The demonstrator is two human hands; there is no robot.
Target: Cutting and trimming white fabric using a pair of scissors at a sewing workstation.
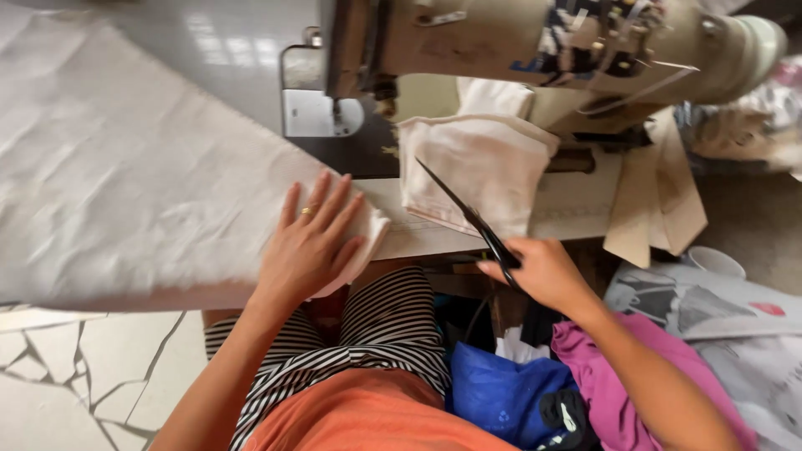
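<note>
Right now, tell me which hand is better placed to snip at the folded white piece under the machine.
Right hand: it holds the scissors, tips on the folded piece. Left hand lies flat on the cloth.

Black scissors held open above flat beige cloth.

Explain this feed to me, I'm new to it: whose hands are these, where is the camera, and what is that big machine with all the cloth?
There is one picture, taken by a camera on the person's head looking down, so the two bare arms are the wearer's own. The beige machine at the top is a sewing machine on a work table. A large pale cloth spreads across the left of the table. The left hand, with a ring, lies flat on that cloth's near corner. The right hand holds black scissors, blades pointing up toward a folded white cloth beside the machine. Below are the wearer's striped and orange clothes, and blue and purple fabric piled at the right.
</note>
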